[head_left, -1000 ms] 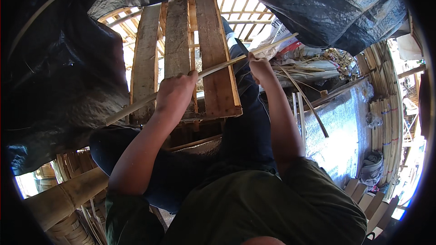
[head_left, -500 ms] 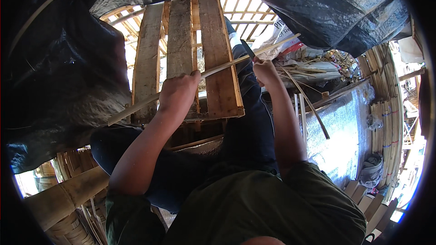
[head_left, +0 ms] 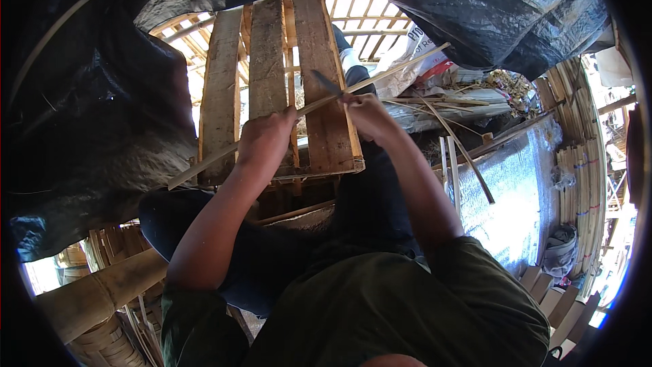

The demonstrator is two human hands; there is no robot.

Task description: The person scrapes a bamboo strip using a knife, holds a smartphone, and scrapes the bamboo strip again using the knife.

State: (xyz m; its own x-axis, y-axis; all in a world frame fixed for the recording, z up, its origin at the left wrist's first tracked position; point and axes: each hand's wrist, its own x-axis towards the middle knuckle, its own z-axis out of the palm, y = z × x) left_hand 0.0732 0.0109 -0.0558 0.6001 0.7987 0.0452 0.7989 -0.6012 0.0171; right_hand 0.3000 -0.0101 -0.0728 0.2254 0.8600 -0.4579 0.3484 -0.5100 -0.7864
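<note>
A long pale bamboo strip [head_left: 401,70] slants across a slatted wooden bench [head_left: 268,61], its far end up to the right. My left hand [head_left: 265,137] is closed round the strip over the bench's near part. In my right hand [head_left: 367,115] is a knife [head_left: 327,83], gripped by its handle, which the fist mostly hides. The knife's dark blade points up and left, crossing the strip above the bench's right board. The strip's lower left end [head_left: 182,178] sticks out past my left hand.
Black plastic sheeting [head_left: 102,109] hangs left and overhead. Right of the bench lie loose thin strips [head_left: 462,143], a white printed sack [head_left: 414,61] and shavings. Bundled slats [head_left: 581,183] stand at far right, beside a silvery sheet [head_left: 506,197]. A thick bamboo pole [head_left: 102,292] is at lower left.
My right hand has moved left and slightly down along the strip with the knife, toward my left hand. The blade now tilts further left. My left hand stays nearly in place.
</note>
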